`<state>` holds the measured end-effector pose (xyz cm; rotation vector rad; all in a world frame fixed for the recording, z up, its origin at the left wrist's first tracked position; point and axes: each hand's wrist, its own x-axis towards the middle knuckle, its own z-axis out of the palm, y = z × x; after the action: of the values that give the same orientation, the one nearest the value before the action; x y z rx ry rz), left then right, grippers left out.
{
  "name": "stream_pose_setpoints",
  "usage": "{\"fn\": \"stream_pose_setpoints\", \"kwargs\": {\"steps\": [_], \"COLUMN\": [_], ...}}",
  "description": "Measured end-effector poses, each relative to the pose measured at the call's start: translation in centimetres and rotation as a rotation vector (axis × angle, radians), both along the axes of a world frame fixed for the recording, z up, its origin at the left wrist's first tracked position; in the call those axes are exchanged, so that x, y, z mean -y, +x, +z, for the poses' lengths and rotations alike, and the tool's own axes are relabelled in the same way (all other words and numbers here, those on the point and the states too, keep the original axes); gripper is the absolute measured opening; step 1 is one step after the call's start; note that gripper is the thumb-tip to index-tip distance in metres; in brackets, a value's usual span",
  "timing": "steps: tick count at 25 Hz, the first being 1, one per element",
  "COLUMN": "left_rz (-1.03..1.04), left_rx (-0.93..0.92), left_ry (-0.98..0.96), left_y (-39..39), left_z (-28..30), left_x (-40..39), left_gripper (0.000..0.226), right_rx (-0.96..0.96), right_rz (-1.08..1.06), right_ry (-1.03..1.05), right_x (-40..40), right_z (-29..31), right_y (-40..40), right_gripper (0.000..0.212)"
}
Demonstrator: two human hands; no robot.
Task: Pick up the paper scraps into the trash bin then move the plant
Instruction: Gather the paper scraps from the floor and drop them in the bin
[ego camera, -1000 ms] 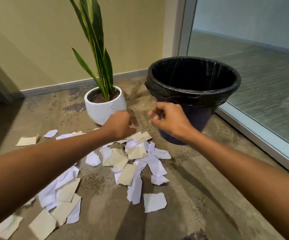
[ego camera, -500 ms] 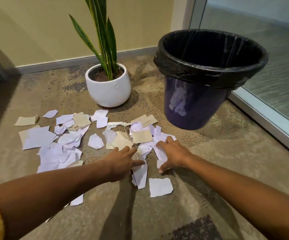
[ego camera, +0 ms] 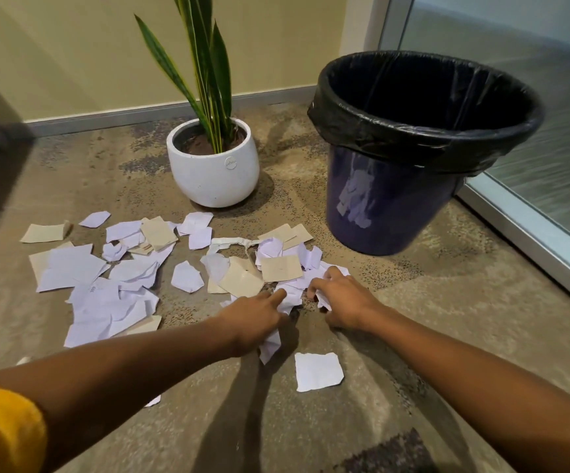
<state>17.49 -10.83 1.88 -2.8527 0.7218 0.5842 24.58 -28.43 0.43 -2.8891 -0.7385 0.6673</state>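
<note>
Several white and beige paper scraps (ego camera: 106, 288) lie scattered over the carpet in front of me. A dark blue trash bin (ego camera: 392, 199) with a black liner stands at the right. Left of it is a snake plant in a round white pot (ego camera: 213, 172). My left hand (ego camera: 256, 319) is down on the floor, its fingers gathering crumpled white scraps (ego camera: 288, 300). My right hand (ego camera: 343, 300) sits just beside it, fingers curled round a white scrap (ego camera: 322, 300).
A beige wall with a grey baseboard (ego camera: 106, 119) runs behind the plant. A glass partition with a metal floor rail (ego camera: 532, 244) closes off the right side, close behind the bin. One flat white scrap (ego camera: 317, 370) lies apart, nearest to me.
Both hands came down from beside the bin's rim to the floor. They now curl into the scraps between them, bunching the paper together.
</note>
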Motion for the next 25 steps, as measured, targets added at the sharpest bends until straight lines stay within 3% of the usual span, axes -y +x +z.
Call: {"fn": "stream_pose_setpoints", "kwargs": {"steps": [4,9,13,15,20,25], "left_rz": [0.122,0.346,0.566,0.629,0.68,0.762], "left_rx": [0.035,0.082,0.03,-0.013,-0.075,-0.199], "left_ry": [-0.112,-0.284,-0.63,-0.733,-0.76,-0.834], "left_y": [0.9,3.0,3.4,3.6,3.5,4.1], "left_z": [2.6,5.6,7.4,8.5,10.7,13.4], "left_x": [-1.1,-3.3,-4.2,-4.7,-5.3,-5.7], "left_gripper": [0.022,0.023,0.016,0.016,0.02,0.037], "right_rx": [0.096,0.124,0.151,0.171,0.229,0.298], "right_rz": [-0.041,-0.154,-0.277,-0.32,-0.332,-0.315], "right_ry": [0.093,0.21,0.487,0.613,0.818,1.029], "right_x": [0.0,0.1,-0.2,-0.5,-0.4,-0.3], "right_z": [1.2,3.5,6.9,8.6,12.3,16.8], "right_y": [0.8,1.8,2.1,2.4,3.0,3.4], "right_gripper": [0.043,0.033,0.005,0.006,0.008,0.009]}}
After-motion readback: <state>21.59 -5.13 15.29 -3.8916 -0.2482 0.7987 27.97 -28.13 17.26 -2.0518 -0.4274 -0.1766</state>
